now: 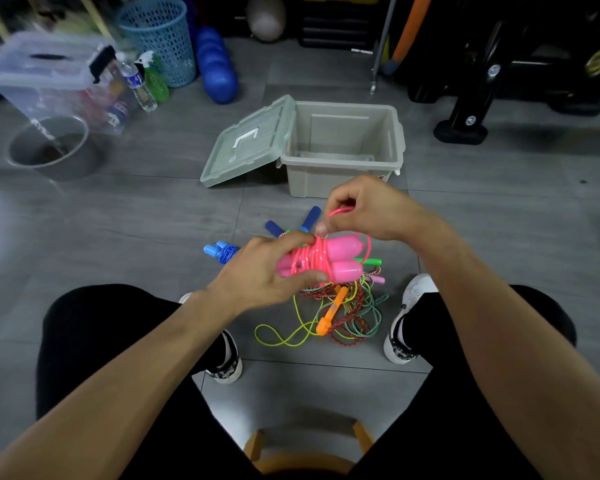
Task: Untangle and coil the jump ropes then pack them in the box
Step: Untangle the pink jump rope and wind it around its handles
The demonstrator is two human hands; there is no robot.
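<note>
Crowding the grey floor beyond the knees are a blue basket (160,36), a clear lidded tub (45,71), a steel pot (54,148) and a water bottle (137,83) whose label is too blurred to read. Between both shoes lies a tangle of ropes (347,310), green, red and yellow, with an orange handle. Above it, the left hand (260,271) grips the pink jump rope (321,259), its cord wound round two glossy handles, while the right hand (364,209) pinches the loose end. Just behind stands the open beige box (343,168), lid leaning alongside.
</note>
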